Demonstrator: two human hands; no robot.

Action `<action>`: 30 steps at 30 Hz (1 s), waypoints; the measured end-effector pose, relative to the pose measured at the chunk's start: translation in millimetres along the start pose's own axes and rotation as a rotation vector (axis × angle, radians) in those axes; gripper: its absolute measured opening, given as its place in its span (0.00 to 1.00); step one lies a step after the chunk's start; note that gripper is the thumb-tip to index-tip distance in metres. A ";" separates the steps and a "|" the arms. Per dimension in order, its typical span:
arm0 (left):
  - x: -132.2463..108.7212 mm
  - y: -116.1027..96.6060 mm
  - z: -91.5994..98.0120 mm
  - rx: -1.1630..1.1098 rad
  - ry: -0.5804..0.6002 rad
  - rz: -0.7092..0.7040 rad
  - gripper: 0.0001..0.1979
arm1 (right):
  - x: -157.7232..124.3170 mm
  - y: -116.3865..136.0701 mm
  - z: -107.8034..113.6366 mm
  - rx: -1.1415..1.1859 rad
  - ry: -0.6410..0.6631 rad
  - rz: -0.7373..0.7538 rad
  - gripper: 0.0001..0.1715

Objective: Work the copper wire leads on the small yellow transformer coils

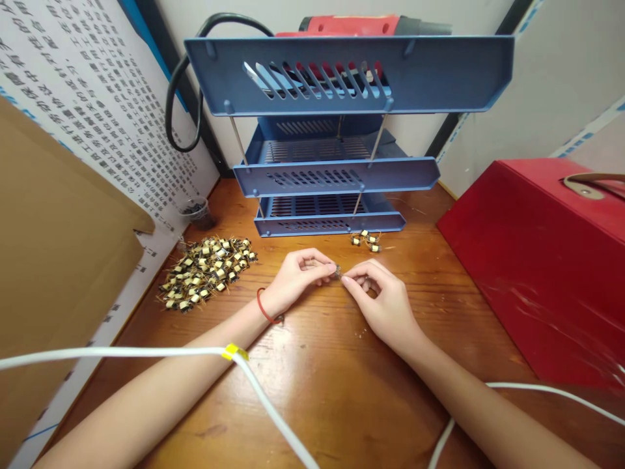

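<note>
My left hand (pixel 295 280) and my right hand (pixel 378 299) meet above the middle of the wooden table (pixel 322 371). Their fingertips pinch a tiny wired component (pixel 337 272) between them, mostly hidden by my fingers. To the left of my left hand lies a heap of small yellow-and-black transformers (pixel 205 273) with thin copper leads. Several similar transformers (pixel 366 241) sit in a small group just above my right hand, in front of the rack.
A blue three-tier perforated desk rack (pixel 342 78) stands at the back, with a red heat gun (pixel 351 26) and black cord (pixel 183 85) behind it. A red case (pixel 532 260) occupies the right, cardboard (pixel 58 228) the left. A small clear cup (pixel 198 212) stands by the wall; white cable (pixel 122 352) crosses my left forearm.
</note>
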State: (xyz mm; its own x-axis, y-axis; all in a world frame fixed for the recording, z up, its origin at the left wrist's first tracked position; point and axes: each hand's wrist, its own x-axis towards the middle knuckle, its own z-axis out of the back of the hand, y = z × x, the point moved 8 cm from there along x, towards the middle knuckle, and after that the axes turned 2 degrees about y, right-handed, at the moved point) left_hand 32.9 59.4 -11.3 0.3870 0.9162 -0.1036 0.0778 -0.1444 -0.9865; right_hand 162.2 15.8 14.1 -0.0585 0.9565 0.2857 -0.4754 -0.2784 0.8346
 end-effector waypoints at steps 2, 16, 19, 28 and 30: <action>0.1 0.3 -0.3 0.002 0.013 0.002 0.11 | 0.9 -4.4 -0.5 0.032 0.001 -0.038 0.06; -2.1 -2.7 -4.1 0.040 0.064 0.005 0.10 | 3.0 -4.9 -4.7 0.052 0.074 -0.058 0.07; -1.8 -2.1 -5.1 0.040 0.070 0.006 0.11 | 3.3 -8.1 -5.3 0.079 0.075 -0.083 0.08; -4.2 -1.8 -7.0 0.054 0.108 0.015 0.10 | 2.8 -21.6 -6.5 0.266 0.067 -0.183 0.11; -4.6 -2.1 -7.4 0.055 0.109 0.017 0.10 | 3.0 -22.3 -7.1 0.274 0.067 -0.193 0.11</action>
State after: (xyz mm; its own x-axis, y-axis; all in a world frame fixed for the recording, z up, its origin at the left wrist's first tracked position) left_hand 37.7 52.8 -7.8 0.4854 0.8674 -0.1093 0.0213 -0.1366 -0.9904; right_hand 166.4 25.4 -7.0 -0.0526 0.9949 0.0856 -0.2300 -0.0955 0.9685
